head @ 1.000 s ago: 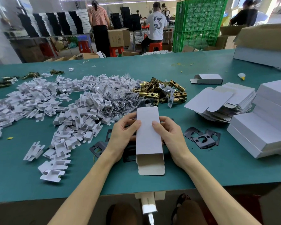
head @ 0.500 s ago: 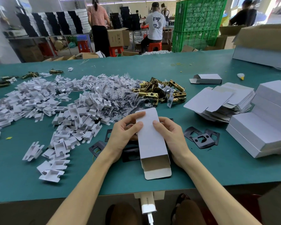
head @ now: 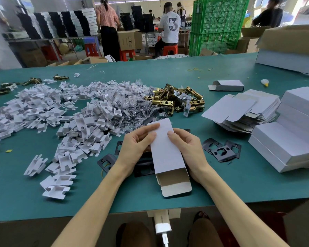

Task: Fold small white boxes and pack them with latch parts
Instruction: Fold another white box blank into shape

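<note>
A small white box (head: 166, 155) lies lengthwise in front of me, its near end open with the flap folded out. My left hand (head: 136, 148) grips its left side, thumb pressing the far flap. My right hand (head: 187, 148) holds its right side, thumb on top. Brass latch parts (head: 178, 100) are heaped just beyond the box. Black strike plates (head: 221, 150) lie to the right of my right hand, and more black plates (head: 107, 161) sit partly hidden under my hands and the box.
A wide pile of white cardboard inserts (head: 61, 118) and clear bagged screws (head: 137, 104) covers the left half of the green table (head: 239, 184). Flat box blanks (head: 239, 107), stacked white cartons (head: 296, 139) and one folded box (head: 228, 85) stand at the right. People work in the background.
The box has swung so its near open end points more to the right, and its near flap has opened out. My left thumb has slid up onto the far flap.
</note>
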